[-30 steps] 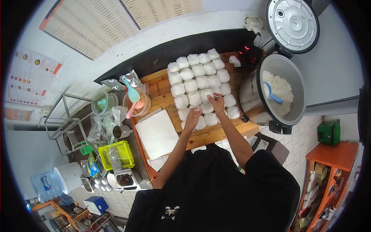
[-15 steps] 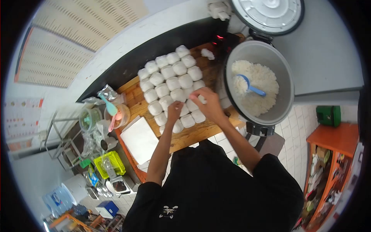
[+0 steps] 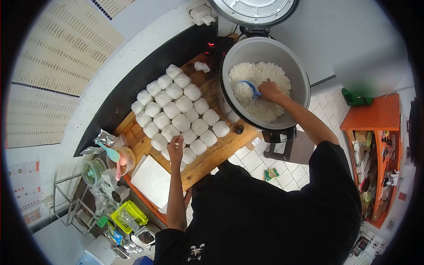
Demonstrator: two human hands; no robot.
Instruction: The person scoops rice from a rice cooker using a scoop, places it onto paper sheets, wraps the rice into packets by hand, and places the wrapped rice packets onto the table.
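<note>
In the head view, my right hand (image 3: 270, 91) reaches into the open rice cooker (image 3: 300, 75) and is closed around the handle of a blue scoop (image 3: 253, 87). The scoop's round cup holds white rice and rests in the cooked rice (image 3: 276, 73). My left hand (image 3: 176, 151) is over the near side of a block of white paper-wrapped packets (image 3: 181, 122), its fingers drawn together at one packet. Whether anything is pinched there I cannot make out. The packets sit close together in rows on a wooden table (image 3: 240, 142).
White paper sheets (image 3: 150, 182) are stacked left of my left arm. Beyond them stand a tub (image 3: 128, 158) with pink and turquoise spoons and a yellow-green basket (image 3: 129, 216). The cooker's lid (image 3: 256, 11) stands raised. A crumpled white piece (image 3: 202, 66) lies behind the packets.
My right hand has left the packets and moved right into the cooker, taking hold of the scoop's handle. My left hand stays at the packets. The camera view has turned, shifting the scene left.
</note>
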